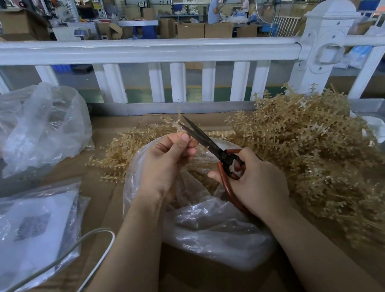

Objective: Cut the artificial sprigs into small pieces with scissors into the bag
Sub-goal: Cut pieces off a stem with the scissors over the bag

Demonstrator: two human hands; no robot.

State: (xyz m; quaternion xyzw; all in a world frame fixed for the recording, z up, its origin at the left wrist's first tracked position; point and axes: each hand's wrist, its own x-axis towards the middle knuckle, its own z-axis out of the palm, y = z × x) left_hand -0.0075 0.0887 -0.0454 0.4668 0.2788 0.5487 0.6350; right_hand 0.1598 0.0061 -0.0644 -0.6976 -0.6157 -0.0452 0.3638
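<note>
My right hand (256,182) grips red-handled scissors (213,148), whose dark blades point up and left and stand slightly apart. My left hand (164,160) pinches a thin tan sprig piece (180,124) between thumb and fingers; its tip lies between the blade tips. Both hands hover over an open clear plastic bag (213,226) holding cut tan bits. A large heap of tan artificial sprigs (316,148) lies to the right, and a smaller spread (121,152) lies behind the bag on the left.
The work surface is brown cardboard (102,201). A crumpled clear bag (39,127) sits at far left, a flat bagged white packet (30,232) at near left, with a grey cable (79,248) over it. A white railing (154,53) runs behind.
</note>
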